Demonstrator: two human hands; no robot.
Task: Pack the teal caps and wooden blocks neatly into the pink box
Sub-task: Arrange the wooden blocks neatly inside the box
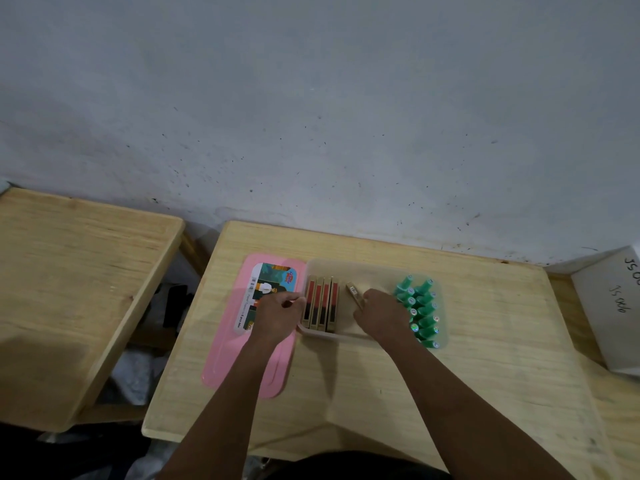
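Head: wooden block (355, 295) labelled; white box (606, 313) "JS".

A plain workroom or storage corner is suggested. A small table (485, 358) of bare pale wood is set under the hands and pushed against the whitewashed wall (311, 98) beyond them, which is scuffed and speckled with dark marks. A second table (69, 289) of the same kind is placed left of the left hand (277, 315). A white carton (609, 317) marked with handwritten figures is seen right of the right hand (384, 315).
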